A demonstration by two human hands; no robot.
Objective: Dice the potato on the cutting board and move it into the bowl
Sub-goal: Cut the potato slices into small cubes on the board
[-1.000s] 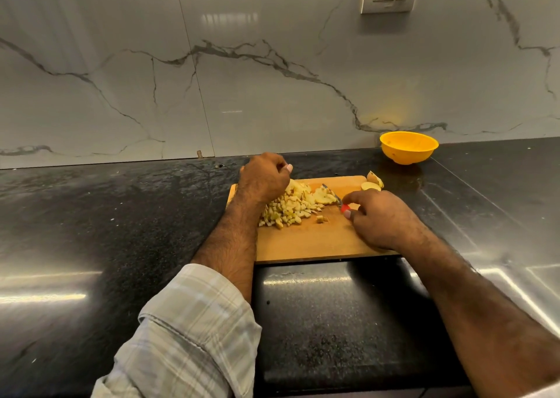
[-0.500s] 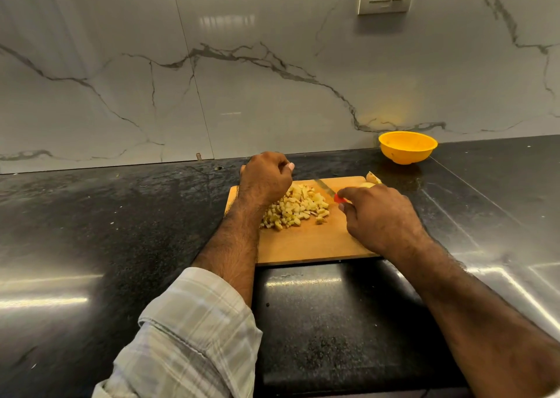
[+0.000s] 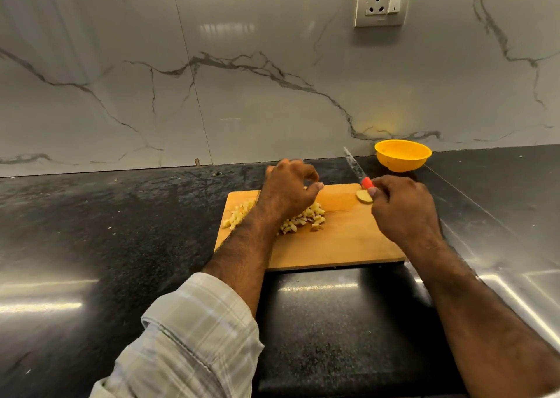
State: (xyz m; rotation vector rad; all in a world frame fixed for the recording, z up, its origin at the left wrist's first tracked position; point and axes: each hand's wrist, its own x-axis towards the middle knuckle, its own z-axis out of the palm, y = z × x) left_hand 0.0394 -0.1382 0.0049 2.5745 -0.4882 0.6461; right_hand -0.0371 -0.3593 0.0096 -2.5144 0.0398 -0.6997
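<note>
Dicing nearly done: the right hand grips a red-handled knife, blade raised toward 11 o'clock, while the left hand, fingers loosely curled and apparently empty, hovers over the diced potato on the cutting board; likely next, chopping the uncut piece before filling the yellow bowl at 1 o'clock.

— Diced potato? 
— Pale yellow cubes, heaped on left half of wooden cutting board, partly hidden by a forearm. 
— Uncut potato piece? 
— One, flat on board's far right corner. 
— Bowl? 
— Yellow, upright, on dark counter beyond board's far right corner, against wall. Contents not visible.
</note>
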